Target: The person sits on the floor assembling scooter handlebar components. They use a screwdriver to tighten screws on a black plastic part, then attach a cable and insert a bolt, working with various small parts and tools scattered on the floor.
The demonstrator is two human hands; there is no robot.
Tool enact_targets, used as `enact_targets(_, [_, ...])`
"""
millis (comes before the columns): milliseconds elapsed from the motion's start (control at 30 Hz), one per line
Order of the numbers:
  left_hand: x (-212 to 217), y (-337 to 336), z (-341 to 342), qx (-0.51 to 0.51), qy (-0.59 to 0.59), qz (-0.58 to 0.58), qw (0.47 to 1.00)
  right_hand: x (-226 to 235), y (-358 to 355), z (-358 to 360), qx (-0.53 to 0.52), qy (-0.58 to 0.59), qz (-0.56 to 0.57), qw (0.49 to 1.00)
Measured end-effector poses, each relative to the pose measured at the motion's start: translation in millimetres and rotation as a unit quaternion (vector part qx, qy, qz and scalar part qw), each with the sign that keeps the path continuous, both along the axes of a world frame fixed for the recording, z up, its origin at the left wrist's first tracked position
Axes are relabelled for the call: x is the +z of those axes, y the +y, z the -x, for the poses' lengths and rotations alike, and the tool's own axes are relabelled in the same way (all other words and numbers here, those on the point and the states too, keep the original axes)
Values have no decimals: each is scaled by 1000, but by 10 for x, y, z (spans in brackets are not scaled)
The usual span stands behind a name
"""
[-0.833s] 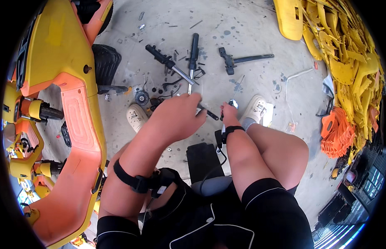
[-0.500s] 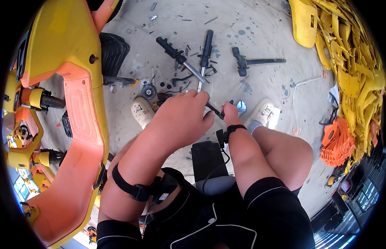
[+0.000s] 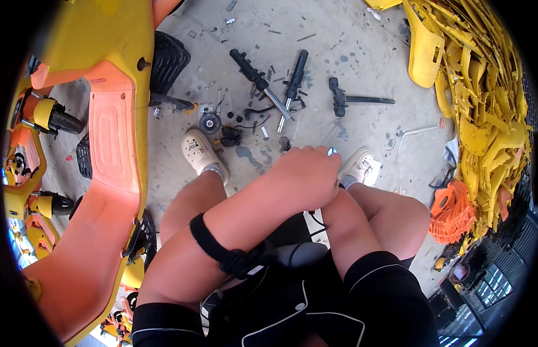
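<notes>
My left hand [image 3: 315, 173] reaches across to the right, its back up and its fingers curled, lying over my right hand. Whatever it grips is hidden beneath it. Of my right arm [image 3: 353, 222] the forearm shows, while the right hand itself is covered by the left. A small shiny bluish piece [image 3: 332, 151] peeks out past the left knuckles. On the floor ahead lie a black-and-silver fork leg [image 3: 260, 82] and a second fork leg [image 3: 292, 91], their silver tubes nearly crossing. Right of them is a black T-shaped stem [image 3: 338, 98].
A yellow-and-orange scooter body [image 3: 120, 144] stands close on my left. A round metal hub part [image 3: 210, 122] and small loose parts lie by my left shoe [image 3: 201, 153]. At the right rise stacked yellow panels [image 3: 483, 127] and orange pieces [image 3: 452, 214].
My left hand has moved right and lower, now covering my right hand. The black rod-like part seen in my right hand is hidden now. The view has shifted slightly.
</notes>
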State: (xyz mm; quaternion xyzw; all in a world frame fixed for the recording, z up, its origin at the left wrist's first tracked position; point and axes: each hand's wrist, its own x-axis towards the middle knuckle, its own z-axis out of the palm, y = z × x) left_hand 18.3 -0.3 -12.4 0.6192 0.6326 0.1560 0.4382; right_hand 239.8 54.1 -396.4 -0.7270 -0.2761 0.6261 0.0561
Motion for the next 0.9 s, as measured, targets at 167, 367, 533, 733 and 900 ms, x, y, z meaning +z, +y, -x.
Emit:
enact_targets(167, [177,95,43,-15,-15,29,999,736,157,-123,31,-25,-31,999])
enact_targets(367, [274,60,125,-59,-36,53,996,1372,328,-300,56,-67,-76,993])
enact_targets(533, [201,57,74,-54,-29,67,996,1557,353,-325,87,-103,-103,986])
enact_targets(733, [217,132,-65,-51,-39,38,997,1532,169,-262,137,-187,-126,965])
enact_targets(900, [175,123,-167,-72,-23,35,997,1388,-36,-141,182,-269,-126,937])
